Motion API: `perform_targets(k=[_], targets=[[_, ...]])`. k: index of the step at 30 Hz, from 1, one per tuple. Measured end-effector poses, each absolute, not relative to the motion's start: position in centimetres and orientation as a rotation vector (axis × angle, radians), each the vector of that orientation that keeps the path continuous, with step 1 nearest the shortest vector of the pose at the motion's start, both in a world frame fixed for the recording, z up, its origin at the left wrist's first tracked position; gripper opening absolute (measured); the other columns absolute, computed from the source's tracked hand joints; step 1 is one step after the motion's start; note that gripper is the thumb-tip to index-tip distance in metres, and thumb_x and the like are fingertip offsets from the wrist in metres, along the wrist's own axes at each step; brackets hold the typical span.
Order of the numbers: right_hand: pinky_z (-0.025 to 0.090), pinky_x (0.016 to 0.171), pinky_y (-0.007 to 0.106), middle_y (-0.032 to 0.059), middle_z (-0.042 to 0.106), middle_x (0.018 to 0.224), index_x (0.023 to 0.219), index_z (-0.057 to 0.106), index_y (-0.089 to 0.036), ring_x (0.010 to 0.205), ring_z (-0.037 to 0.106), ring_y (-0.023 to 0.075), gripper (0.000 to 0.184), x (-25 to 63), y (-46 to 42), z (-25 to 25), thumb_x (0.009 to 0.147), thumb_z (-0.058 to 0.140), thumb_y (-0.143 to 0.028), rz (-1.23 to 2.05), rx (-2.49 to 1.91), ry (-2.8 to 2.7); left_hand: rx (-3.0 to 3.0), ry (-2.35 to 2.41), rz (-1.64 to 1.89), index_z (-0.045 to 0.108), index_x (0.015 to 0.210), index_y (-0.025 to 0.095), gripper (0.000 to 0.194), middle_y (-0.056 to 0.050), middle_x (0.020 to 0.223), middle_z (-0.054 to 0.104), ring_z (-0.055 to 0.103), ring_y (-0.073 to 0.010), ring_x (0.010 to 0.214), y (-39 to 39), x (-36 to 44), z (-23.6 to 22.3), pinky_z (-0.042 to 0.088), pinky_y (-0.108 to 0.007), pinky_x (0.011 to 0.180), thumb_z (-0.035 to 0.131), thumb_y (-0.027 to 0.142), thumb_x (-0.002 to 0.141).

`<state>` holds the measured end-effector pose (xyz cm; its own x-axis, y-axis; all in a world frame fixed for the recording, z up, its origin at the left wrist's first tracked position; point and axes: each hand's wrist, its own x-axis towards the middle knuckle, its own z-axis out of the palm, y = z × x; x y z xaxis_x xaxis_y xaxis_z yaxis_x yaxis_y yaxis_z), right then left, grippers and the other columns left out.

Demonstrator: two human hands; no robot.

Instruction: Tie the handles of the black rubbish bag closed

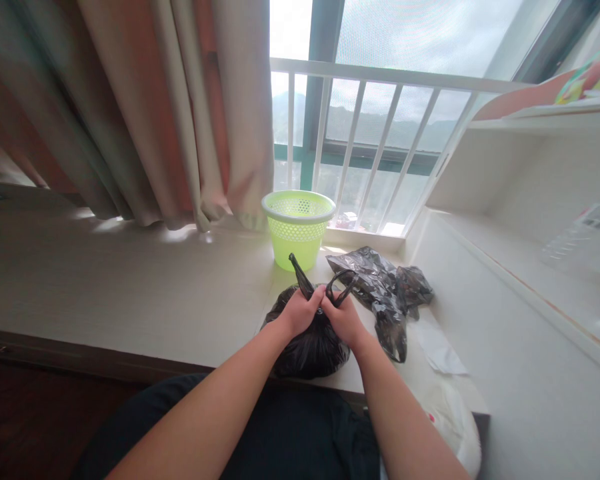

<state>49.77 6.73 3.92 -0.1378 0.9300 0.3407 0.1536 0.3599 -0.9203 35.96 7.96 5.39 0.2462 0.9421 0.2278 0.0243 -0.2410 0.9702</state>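
A full black plastic bag (pixel 313 353) sits at the front edge of the pale ledge, its top gathered between my hands. My left hand (pixel 303 312) is closed around one of its handles, whose end sticks up above the fist. The other handle loops out of my right hand (pixel 341 317), which is also closed. Both hands meet thumb to thumb over the bag's neck. Just behind the bag stands a light green plastic basket (pixel 297 247) with a perforated upper wall and a pale rim. To the right, a crumpled flat black plastic bag (pixel 375 283) lies on the ledge.
White railings (pixel 375 127) guard the window at the back. Long curtains (pixel 180 113) hang at the left. A white shelf unit (pixel 510 280) walls off the right side. White paper (pixel 437 350) and a whitish bag (pixel 450 420) lie near the right front.
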Motion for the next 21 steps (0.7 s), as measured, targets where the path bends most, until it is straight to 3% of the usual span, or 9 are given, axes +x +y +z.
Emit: perform_targets(k=[8, 21], targets=[[0.033, 0.057, 0.028, -0.003, 0.046, 0.057, 0.061, 0.056, -0.02, 0.058, 0.039, 0.0131, 0.039, 49.77, 6.92, 3.76, 0.091, 0.06, -0.044, 0.916, -0.991, -1.56, 1.542, 0.927, 1.171, 0.058, 0.068, 0.02, 0.037, -0.002, 0.068, 0.066, 0.069, -0.0229, 0.087, 8.14, 35.99, 5.18, 0.055, -0.034, 0.091, 0.056, 0.047, 0.093], [0.036, 0.059, 0.029, -0.0017, 0.052, 0.058, 0.063, 0.061, -0.02, 0.059, 0.044, 0.0142, 0.038, 49.84, 6.86, 3.72, 0.092, 0.06, -0.044, 0.914, -0.988, -1.57, 1.54, 0.942, 1.178, 0.056, 0.065, 0.021, 0.037, -0.002, 0.063, 0.062, 0.068, -0.0234, 0.086, 7.86, 35.96, 5.63, 0.055, -0.035, 0.092, 0.056, 0.046, 0.093]])
